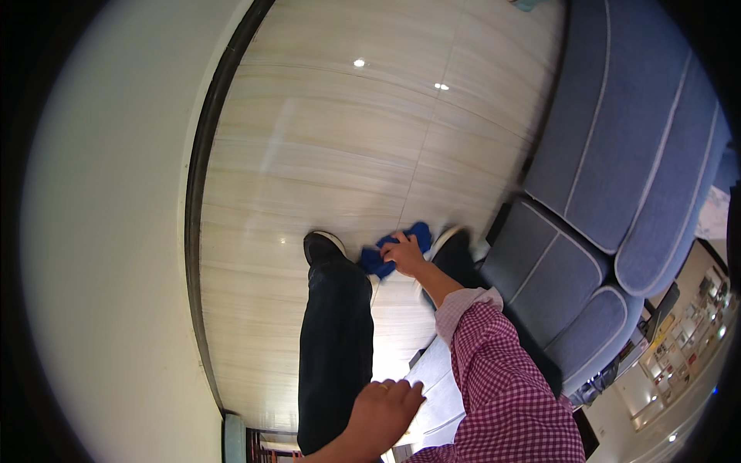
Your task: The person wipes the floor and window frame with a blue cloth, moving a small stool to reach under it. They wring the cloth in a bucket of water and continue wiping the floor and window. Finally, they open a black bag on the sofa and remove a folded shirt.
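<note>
My right hand [403, 253] reaches down to the floor and presses a crumpled blue cloth [424, 232] against it, fingers spread over the fabric. The cloth lies between my two dark shoes, and its middle is partly covered by the hand. Closer to the camera, my left hand [385, 414] hangs near my left leg [336, 347], its fingers curled together. Nothing shows in that hand, though its palm faces away from view. A rolled-up pink checked sleeve [498, 359] covers part of my right arm.
Pale glossy floor tiles [347, 144] stretch ahead. On the left runs a dark skirting board [200, 173] below a light wall [116, 202]. A blue-grey upholstered sofa [613, 133] with light piping stands close on the right, beside my right shoe [451, 243].
</note>
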